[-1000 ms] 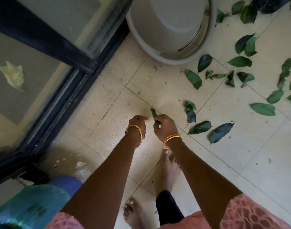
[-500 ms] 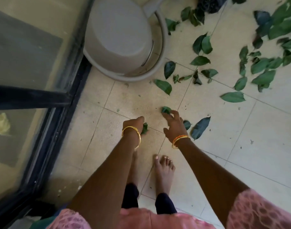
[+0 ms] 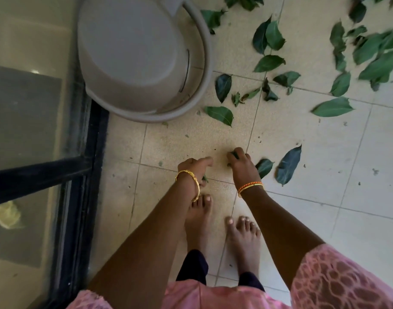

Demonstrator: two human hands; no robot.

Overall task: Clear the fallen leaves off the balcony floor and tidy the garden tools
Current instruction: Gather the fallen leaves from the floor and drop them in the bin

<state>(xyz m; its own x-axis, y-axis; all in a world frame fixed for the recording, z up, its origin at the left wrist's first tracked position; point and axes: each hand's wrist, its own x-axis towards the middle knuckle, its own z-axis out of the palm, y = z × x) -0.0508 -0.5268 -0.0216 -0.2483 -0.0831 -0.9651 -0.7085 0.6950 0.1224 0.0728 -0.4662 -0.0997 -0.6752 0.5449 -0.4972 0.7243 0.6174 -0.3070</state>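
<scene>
Both hands have dropped closer to the floor [image 3: 302,152], the left hand [image 3: 194,168] curled on a leaf scrap [image 3: 204,178] below the grey tub [image 3: 133,63], the right hand [image 3: 242,163] pinching a small leaf [image 3: 235,154] beside scattered leaves [image 3: 369,54], partly cut off.

Right hand [image 3: 241,165] closed — leaf [image 3: 235,154] gripped.
</scene>
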